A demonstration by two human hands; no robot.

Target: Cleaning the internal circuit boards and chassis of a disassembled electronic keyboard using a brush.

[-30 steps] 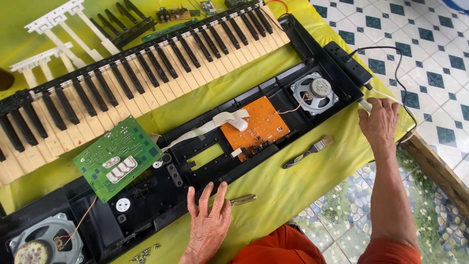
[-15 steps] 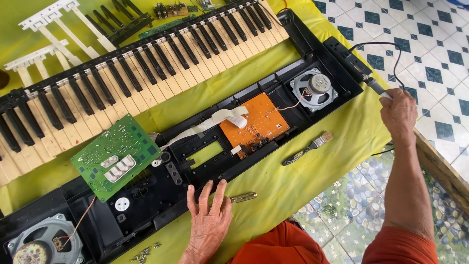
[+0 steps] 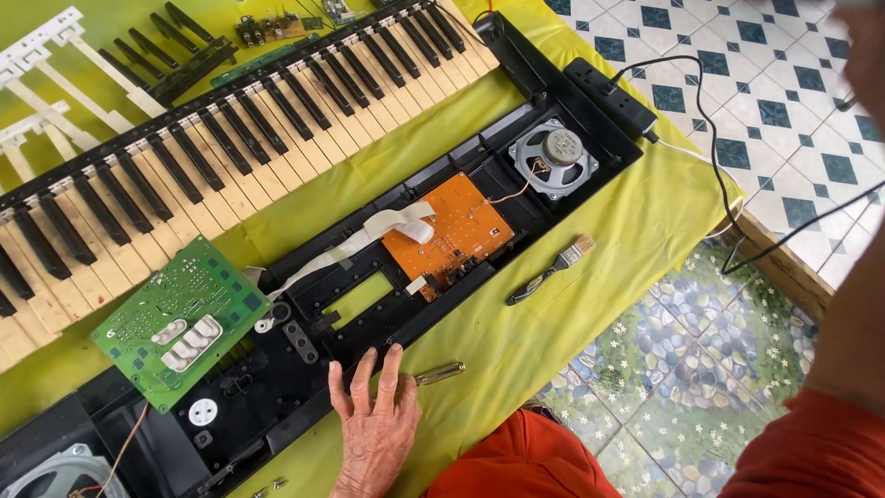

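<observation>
The left hand [image 3: 376, 426] lies flat with fingers spread on the front edge of the opened black keyboard casing [image 3: 387, 309], apparently steadying it, while the raised right hand [image 3: 867, 55] is blurred, its grip unclear, so any next move needs the casing kept steady.

We see the black keyboard casing [image 3: 396, 304] lying open on the yellow cloth, running from seven o'clock up to one o'clock. Our left hand [image 3: 376, 426] rests flat on its near edge at six o'clock, fingers spread. Inside the casing an orange circuit board [image 3: 449, 232] sits at centre, tilted, with a white ribbon cable across it. A round grey speaker [image 3: 554, 159] lies in the casing's end at two o'clock, cone down.
</observation>
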